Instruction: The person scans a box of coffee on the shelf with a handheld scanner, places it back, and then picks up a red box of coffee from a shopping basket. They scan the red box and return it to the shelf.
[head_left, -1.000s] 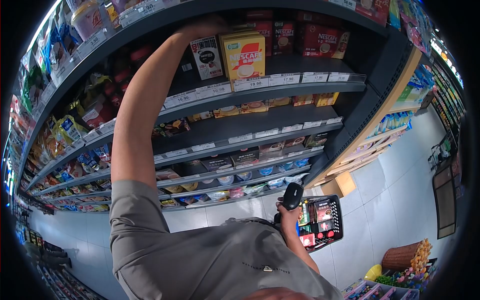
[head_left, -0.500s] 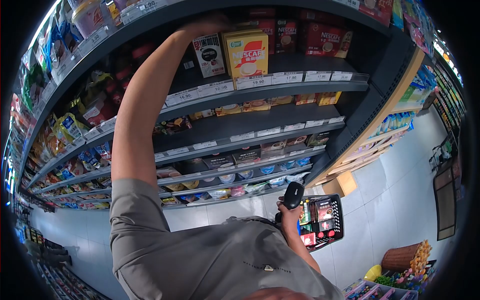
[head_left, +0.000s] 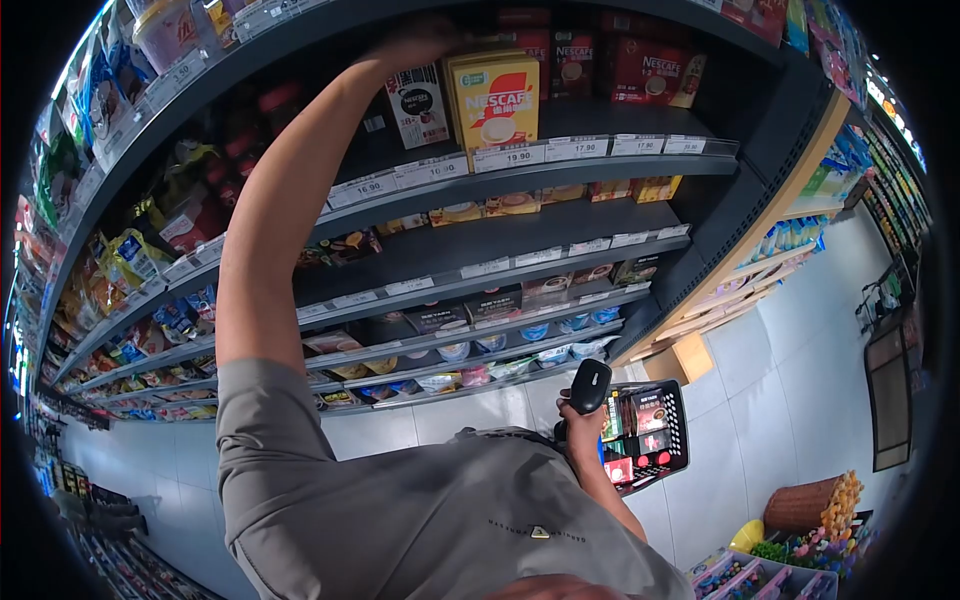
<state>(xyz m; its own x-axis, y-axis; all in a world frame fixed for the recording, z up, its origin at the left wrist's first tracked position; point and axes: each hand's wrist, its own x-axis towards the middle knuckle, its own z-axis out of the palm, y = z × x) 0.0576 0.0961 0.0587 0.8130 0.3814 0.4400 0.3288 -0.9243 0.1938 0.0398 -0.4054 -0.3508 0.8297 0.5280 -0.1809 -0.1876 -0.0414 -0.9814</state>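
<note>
My left arm stretches up to the upper shelf. My left hand [head_left: 425, 42] is blurred in the shade there, above a white-and-black Nescafé box [head_left: 418, 106] and beside the top of the yellow Nescafé box [head_left: 497, 105]. Its fingers cannot be made out, nor whether they touch a box. Lower right, my right hand [head_left: 582, 428] is closed around the handle of a black handheld barcode scanner [head_left: 591, 386]. Just past it is a black shopping basket [head_left: 681, 425] with boxes and red-lidded jars inside.
Red Nescafé boxes [head_left: 655, 75] stand farther right on the same shelf. Price tags line the shelf edge [head_left: 640, 165]. Lower shelves carry more boxes and bags. A cardboard box [head_left: 690, 355] sits on the floor by the shelf end; a wicker basket [head_left: 800, 503] is at lower right.
My left hand has shifted slightly up and right, towards the top of the yellow box. The scanner in my right hand has barely moved. The view has tilted a little.
</note>
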